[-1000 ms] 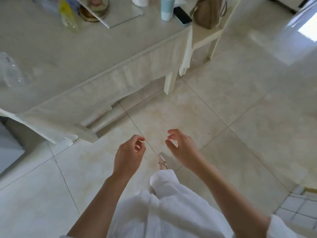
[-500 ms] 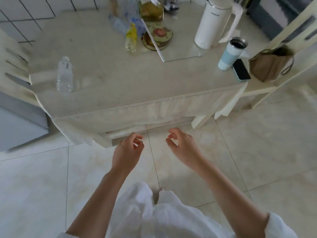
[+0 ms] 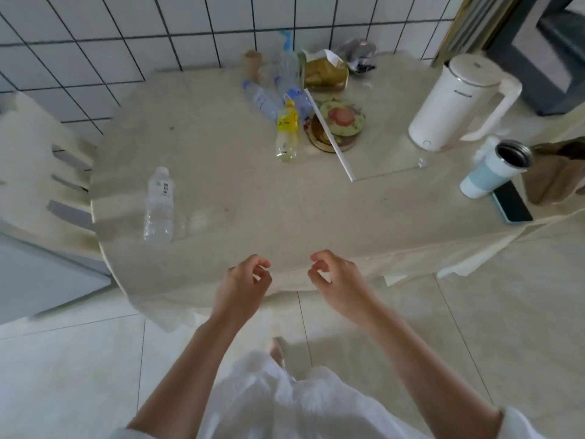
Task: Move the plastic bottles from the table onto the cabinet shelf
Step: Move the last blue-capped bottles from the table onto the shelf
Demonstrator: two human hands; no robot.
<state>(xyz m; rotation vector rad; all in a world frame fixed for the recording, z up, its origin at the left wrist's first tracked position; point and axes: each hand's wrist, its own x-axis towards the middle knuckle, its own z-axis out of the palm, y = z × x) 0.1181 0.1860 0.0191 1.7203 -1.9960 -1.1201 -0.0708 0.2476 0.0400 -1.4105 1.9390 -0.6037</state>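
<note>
Left hand (image 3: 242,286) and right hand (image 3: 337,280) hang near table (image 3: 221,137) edge, fingers loosely curled, holding nothing. Clear bottle (image 3: 158,205) stands alone near left side. Yellow bottle (image 3: 287,131) and other bottles (image 3: 275,93) sit further back. No cabinet seen. Bottles all left to move, I think.

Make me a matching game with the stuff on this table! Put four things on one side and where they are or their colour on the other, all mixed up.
Things:
1. clear bottle
2. yellow bottle
3. kettle
4. phone

Clues:
A. white, with a big handle
B. lying flat beside the pale blue tumbler
C. standing alone near the table's left edge
D. yellow cap and label, next to the round tin

Pairs: 1-C, 2-D, 3-A, 4-B
</note>
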